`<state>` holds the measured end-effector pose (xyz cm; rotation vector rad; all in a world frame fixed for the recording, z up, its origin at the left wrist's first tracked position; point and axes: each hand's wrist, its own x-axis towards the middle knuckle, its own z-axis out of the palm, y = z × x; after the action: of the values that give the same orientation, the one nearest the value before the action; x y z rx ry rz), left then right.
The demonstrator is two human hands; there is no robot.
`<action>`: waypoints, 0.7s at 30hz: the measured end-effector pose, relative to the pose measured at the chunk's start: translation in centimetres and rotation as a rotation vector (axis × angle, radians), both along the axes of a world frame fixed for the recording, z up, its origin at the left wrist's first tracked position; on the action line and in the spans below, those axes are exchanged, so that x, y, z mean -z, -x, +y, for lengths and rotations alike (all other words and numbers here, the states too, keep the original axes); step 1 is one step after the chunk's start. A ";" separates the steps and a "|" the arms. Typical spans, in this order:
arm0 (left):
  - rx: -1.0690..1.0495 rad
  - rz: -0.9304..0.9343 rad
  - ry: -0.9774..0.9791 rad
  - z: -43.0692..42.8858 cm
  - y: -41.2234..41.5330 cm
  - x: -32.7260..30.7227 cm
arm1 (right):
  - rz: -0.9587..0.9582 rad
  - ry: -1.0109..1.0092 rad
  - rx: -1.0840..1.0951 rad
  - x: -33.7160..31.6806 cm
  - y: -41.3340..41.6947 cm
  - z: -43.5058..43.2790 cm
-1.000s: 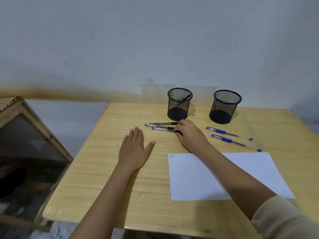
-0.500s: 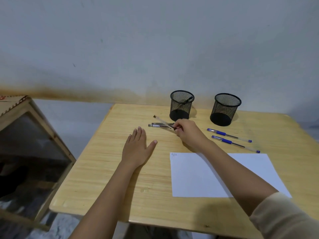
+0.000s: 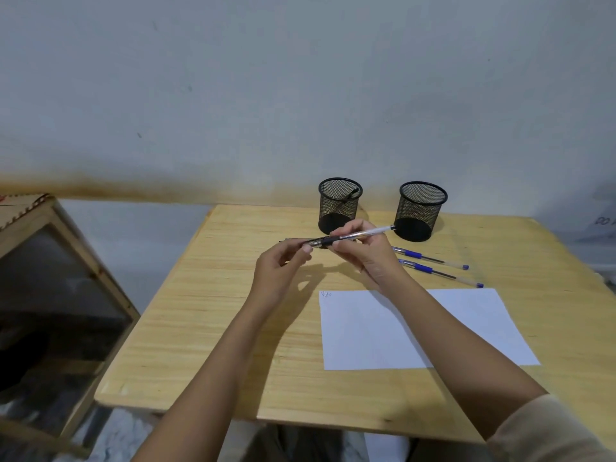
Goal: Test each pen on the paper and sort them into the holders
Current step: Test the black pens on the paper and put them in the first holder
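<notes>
Both hands grip one clear-barrelled black pen (image 3: 346, 237) above the wooden bench (image 3: 233, 328): left hand (image 3: 283, 268) pinching its cap end, right hand (image 3: 363, 248) its barrel.

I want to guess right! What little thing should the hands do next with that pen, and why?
Probably pull the cap off. Both hands hold the black pen in the air: the left hand pinches its capped end and the right hand grips the barrel. The paper waits below, with only one small scribble.
</notes>
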<state>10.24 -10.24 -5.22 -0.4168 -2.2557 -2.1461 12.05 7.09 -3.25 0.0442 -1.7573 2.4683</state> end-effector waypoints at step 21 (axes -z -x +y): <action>0.063 0.066 -0.093 -1.3 -1.0 -1.9 | 0.097 -0.194 -0.017 -0.4 -1.3 0.4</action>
<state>11.28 -11.49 -3.30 -0.5542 -2.1266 -2.2214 13.39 7.50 -2.86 0.1930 -1.9550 2.2564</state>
